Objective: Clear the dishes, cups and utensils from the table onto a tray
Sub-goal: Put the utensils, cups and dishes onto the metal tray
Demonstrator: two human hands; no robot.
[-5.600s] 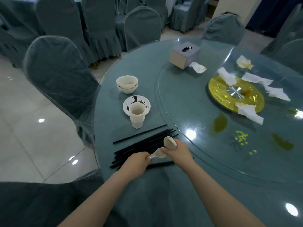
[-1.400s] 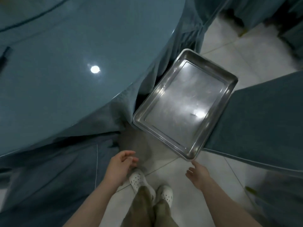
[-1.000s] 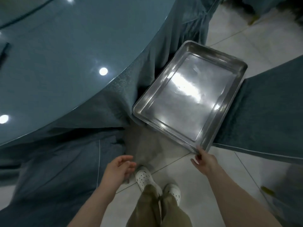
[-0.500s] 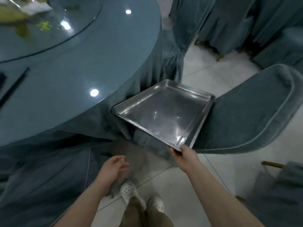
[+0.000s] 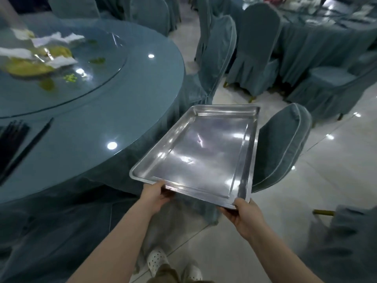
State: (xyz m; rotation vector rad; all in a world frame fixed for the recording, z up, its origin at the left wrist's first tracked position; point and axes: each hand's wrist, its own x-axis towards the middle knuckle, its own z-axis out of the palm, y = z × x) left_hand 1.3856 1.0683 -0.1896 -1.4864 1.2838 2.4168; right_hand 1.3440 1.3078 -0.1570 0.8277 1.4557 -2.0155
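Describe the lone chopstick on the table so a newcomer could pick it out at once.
Start at the round glass-topped table on the left and go to its near-left edge, where a bundle of black chopsticks lies. The single black chopstick lies just right of it, angled, alone on bare glass.

the fingers of the left hand (image 5: 153, 196) are curling out of sight under the near rim of the tray (image 5: 246, 160), and those of the right hand (image 5: 245, 216) are hiding the same way. the black chopsticks (image 5: 12, 139) are running off the left edge, smeared by blur. the napkins (image 5: 51, 40) on the counter (image 5: 122, 103) are blurring too. the white shoes (image 5: 156, 259) are partly disappearing behind the trouser legs.
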